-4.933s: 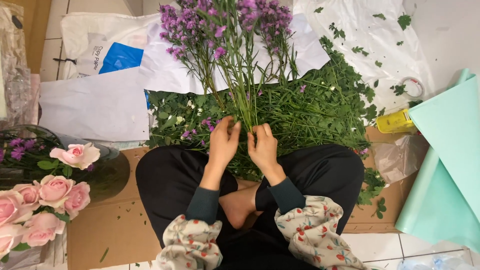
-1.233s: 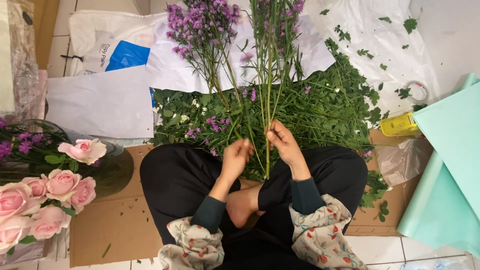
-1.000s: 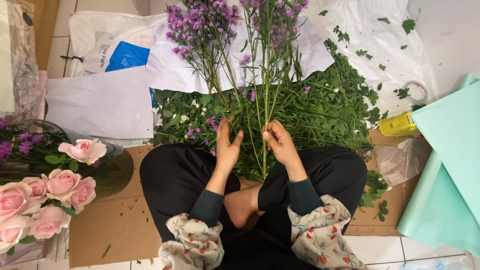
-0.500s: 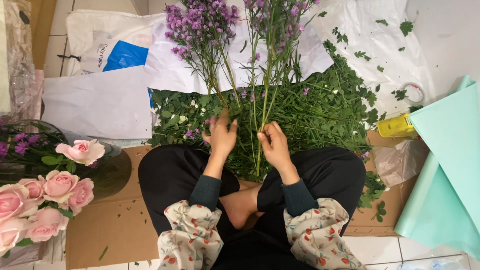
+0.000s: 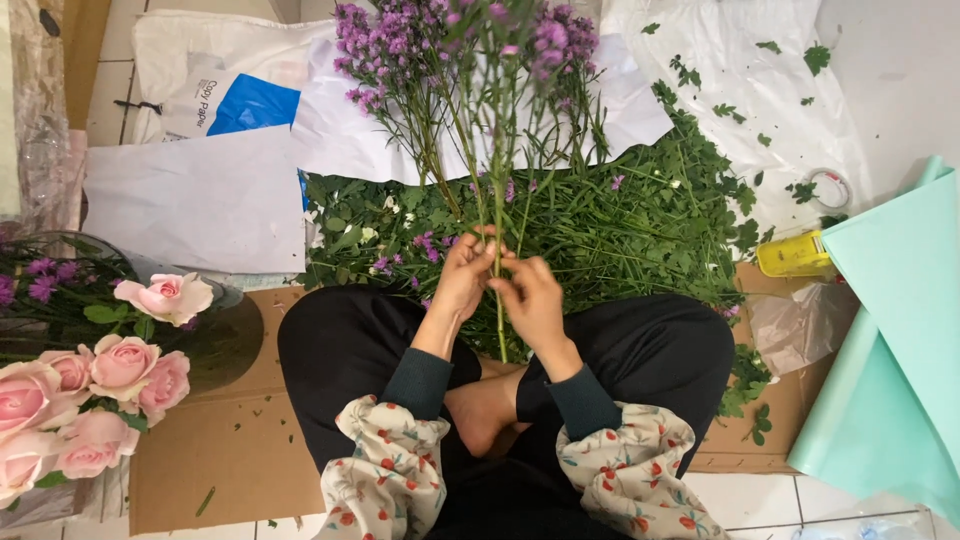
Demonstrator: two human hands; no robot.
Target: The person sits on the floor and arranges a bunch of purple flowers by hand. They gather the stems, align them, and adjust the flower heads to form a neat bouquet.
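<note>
At frame centre, left hand (image 5: 462, 278) and right hand (image 5: 533, 300) pinched, fingers closed, the purple flower stems (image 5: 497, 215).

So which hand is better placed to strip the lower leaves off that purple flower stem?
Probably the right hand: it sits lower on the purple flower stem, while the left hand grips it higher up.

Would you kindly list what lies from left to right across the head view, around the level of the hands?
Pink roses → left hand → thin green flower stem → right hand → yellow plastic tape dispenser → mint-green wrapping paper sheet.
</note>
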